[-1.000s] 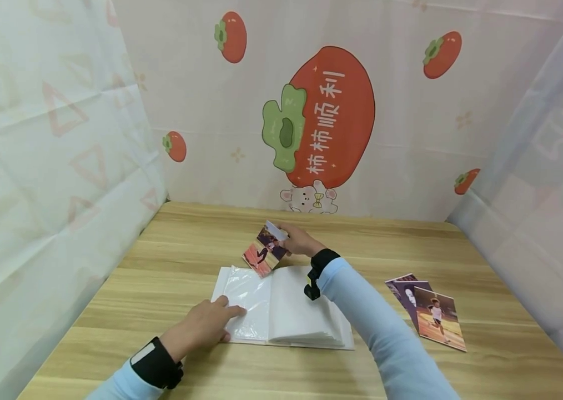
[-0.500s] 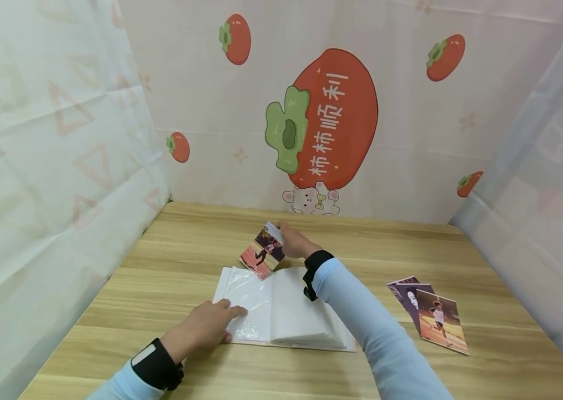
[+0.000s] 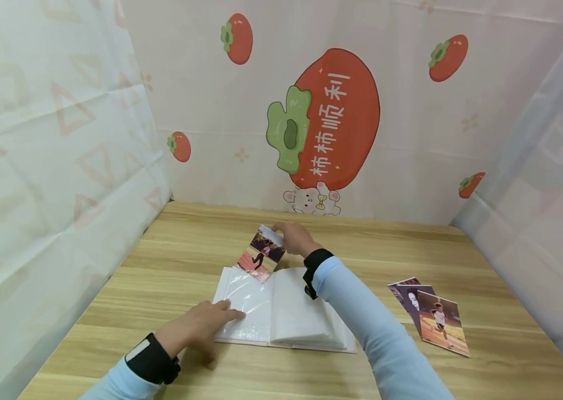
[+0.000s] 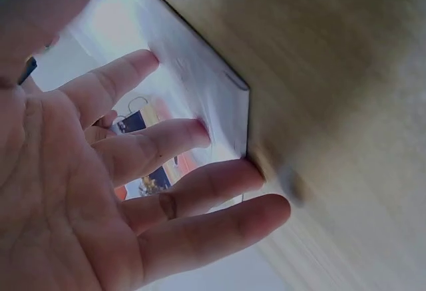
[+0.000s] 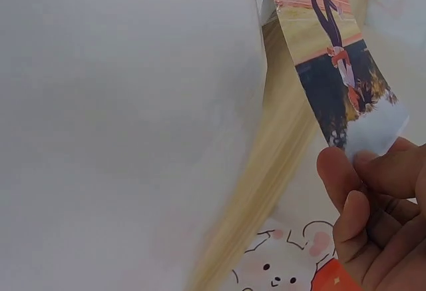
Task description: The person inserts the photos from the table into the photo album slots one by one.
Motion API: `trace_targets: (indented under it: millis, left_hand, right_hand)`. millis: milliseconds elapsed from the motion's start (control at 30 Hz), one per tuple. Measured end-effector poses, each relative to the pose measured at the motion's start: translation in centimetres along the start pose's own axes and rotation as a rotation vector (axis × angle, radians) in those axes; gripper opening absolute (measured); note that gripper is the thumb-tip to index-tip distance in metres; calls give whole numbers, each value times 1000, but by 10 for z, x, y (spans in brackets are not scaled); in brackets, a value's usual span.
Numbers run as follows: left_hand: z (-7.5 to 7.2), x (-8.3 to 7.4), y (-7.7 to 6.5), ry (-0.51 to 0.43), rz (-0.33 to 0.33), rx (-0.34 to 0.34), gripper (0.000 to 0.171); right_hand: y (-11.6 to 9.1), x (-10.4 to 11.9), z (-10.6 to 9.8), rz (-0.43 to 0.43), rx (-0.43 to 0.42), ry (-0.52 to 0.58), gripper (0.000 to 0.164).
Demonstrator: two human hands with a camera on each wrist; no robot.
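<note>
A white photo album [image 3: 298,311] lies spread on the table, its left page covered by a shiny clear sleeve [image 3: 249,303]. My left hand [image 3: 199,328] rests straight fingertips on that page; in the left wrist view its fingers [image 4: 153,141] are spread, the thumb apart from the album. Behind the album, my right hand [image 3: 297,239] pinches a photo [image 3: 261,253] of a running figure by its top end, between thumb and finger in the right wrist view. The photo slants, its lower corner overlapping the sleeve's top edge. I cannot tell how much is inside.
To the right of the album, several loose photos [image 3: 436,319] lie in an overlapping fan on the wooden table [image 3: 161,261]. Fabric walls with a persimmon print [image 3: 333,116] enclose the table at the back and both sides.
The photo has shifted slightly left and toward the album, and turned a little more upright, with the right hand. My left thumb has come away from the album's front edge.
</note>
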State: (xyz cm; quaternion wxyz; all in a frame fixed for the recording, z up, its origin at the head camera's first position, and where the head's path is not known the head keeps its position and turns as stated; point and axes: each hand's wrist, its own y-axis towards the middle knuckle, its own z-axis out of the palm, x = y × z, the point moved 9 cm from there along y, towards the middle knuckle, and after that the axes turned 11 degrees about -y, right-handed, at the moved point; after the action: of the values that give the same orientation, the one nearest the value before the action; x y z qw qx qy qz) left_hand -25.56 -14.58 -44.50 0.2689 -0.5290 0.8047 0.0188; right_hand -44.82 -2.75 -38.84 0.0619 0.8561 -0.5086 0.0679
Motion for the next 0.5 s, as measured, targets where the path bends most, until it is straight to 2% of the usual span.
trace_targets:
  millis: [167,333,500]
  left_hand:
    - [3,4,-2,-62,-58,54,99]
    - [4,4,-3,-93,-57,52,101]
    - [5,5,-3,-105,-58,58,100]
  right_hand:
    - [3,1,-4,-36,-41,-52,42]
    - [5,6,3,-104,24,-33,52]
    - [2,8,10,-100,83,3,57]
